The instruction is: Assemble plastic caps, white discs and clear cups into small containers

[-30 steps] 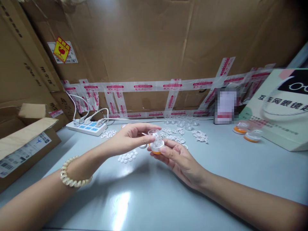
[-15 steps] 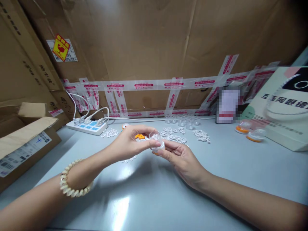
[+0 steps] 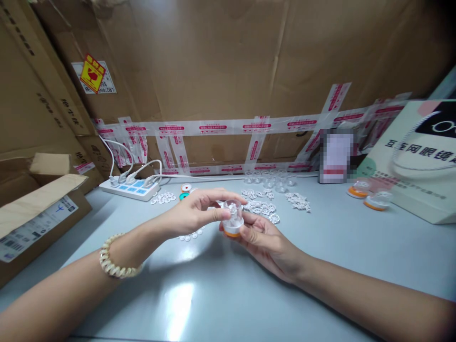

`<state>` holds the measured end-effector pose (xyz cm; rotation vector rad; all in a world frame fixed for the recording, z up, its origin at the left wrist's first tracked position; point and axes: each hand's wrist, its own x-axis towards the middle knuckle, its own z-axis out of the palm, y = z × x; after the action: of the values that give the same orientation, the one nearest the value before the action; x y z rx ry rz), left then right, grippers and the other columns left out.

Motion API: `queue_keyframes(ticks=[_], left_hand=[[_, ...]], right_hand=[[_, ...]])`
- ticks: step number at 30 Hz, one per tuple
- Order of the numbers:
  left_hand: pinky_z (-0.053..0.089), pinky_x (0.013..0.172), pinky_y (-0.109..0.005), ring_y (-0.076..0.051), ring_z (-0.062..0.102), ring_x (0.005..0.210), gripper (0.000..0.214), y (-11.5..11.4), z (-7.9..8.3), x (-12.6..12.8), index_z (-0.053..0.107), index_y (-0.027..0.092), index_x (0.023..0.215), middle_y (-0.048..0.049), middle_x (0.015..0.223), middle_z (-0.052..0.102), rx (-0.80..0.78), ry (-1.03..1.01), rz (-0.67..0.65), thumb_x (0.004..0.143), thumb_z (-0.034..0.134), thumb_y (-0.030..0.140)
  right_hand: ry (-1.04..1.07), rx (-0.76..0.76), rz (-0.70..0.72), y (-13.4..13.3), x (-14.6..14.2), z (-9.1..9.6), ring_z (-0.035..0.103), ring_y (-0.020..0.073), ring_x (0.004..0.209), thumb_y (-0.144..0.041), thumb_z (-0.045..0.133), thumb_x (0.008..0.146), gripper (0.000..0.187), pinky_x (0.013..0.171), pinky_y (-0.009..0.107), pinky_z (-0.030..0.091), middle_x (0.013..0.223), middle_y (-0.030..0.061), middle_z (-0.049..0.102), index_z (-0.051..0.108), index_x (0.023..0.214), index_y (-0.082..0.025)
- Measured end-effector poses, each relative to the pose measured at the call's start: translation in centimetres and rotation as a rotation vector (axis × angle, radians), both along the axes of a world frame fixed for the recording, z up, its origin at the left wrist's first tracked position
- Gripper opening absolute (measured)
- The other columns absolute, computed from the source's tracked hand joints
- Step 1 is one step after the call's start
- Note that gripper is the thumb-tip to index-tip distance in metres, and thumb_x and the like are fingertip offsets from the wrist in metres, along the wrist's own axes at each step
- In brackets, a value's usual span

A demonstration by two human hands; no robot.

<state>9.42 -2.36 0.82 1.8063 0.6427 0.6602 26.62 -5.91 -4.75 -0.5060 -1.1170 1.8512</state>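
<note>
A small clear plastic cup [image 3: 233, 209] stands upright on a round white base with an orange rim [image 3: 233, 231], and small white parts show inside the cup. My left hand [image 3: 194, 212] is closed round the cup, its thumb on the near side and its fingers behind. From below and the right, my right hand [image 3: 269, 244] grips the white-and-orange base between thumb and fingers. Past my hands lie white gear-like parts [image 3: 261, 208], and small white discs [image 3: 188, 236] are partly hidden by the left hand. A green ring-shaped part [image 3: 184, 195] lies behind that hand.
Several clear cups [image 3: 269, 178] stand at the back by the cardboard. Two orange-based assemblies [image 3: 378, 200] sit at right beside a paper bag [image 3: 420, 161]. On the left are a power strip [image 3: 130, 189] with plugged cables and an open cardboard box [image 3: 42, 213]. A blurred upright object [image 3: 337, 156] is at back right.
The cup and base have turned more upright and moved slightly nearer, showing more of the orange rim. My right hand has shifted a little lower; both hands keep their grip.
</note>
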Motion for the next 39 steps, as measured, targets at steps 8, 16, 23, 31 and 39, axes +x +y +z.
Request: queue_keyframes(ticks=[8,16,23,31,39], left_hand=[[0.045,0.087,-0.030,-0.019,0.057,0.103,0.027,-0.3,0.3,-0.1,0.063,0.021,0.107,-0.0066,0.113,0.062,-0.076,-0.025,-0.060,0.081,0.060,0.029],[0.043,0.090,-0.029,-0.017,0.054,0.108,0.040,0.7,-1.4,-0.2,0.052,0.023,0.121,-0.0080,0.126,0.053,-0.117,-0.075,0.105,0.082,0.058,0.030],[0.042,0.089,-0.031,-0.017,0.054,0.099,0.037,0.9,-2.0,0.3,0.056,0.017,0.108,-0.0078,0.110,0.057,-0.010,0.037,0.081,0.073,0.067,0.026],[0.042,0.084,-0.028,-0.015,0.053,0.095,0.024,0.7,-1.9,0.3,0.063,0.019,0.097,-0.0035,0.101,0.057,-0.019,-0.001,0.025,0.074,0.066,0.027],[0.041,0.088,-0.031,-0.018,0.051,0.104,0.029,0.3,-1.6,0.0,0.063,0.022,0.103,-0.0047,0.116,0.055,-0.122,-0.037,-0.057,0.076,0.065,0.033]], right_hand=[[0.018,0.011,0.016,0.0,0.0,-0.2,0.060,0.0120,0.082,-0.034,0.074,0.066,0.030,0.085,0.026,0.045,0.086,0.0013,0.066,0.066,0.092,-0.021],[-0.036,-0.009,-0.146,0.5,-0.2,-0.2,0.062,0.0150,0.093,-0.031,0.072,0.068,0.032,0.097,0.033,0.041,0.097,0.0032,0.068,0.064,0.097,-0.021],[-0.011,-0.078,-0.283,0.6,-0.3,-0.1,0.064,0.0148,0.086,-0.026,0.079,0.059,0.041,0.090,0.032,0.044,0.081,-0.0013,0.068,0.058,0.093,-0.021],[-0.006,-0.052,-0.232,0.3,-0.3,-0.3,0.065,0.0147,0.080,-0.032,0.080,0.059,0.049,0.086,0.033,0.045,0.079,-0.0006,0.070,0.048,0.095,-0.022],[0.087,-0.070,-0.115,0.3,-0.2,-0.5,0.063,0.0140,0.089,-0.033,0.077,0.063,0.046,0.095,0.033,0.043,0.092,0.0021,0.067,0.052,0.100,-0.020]])
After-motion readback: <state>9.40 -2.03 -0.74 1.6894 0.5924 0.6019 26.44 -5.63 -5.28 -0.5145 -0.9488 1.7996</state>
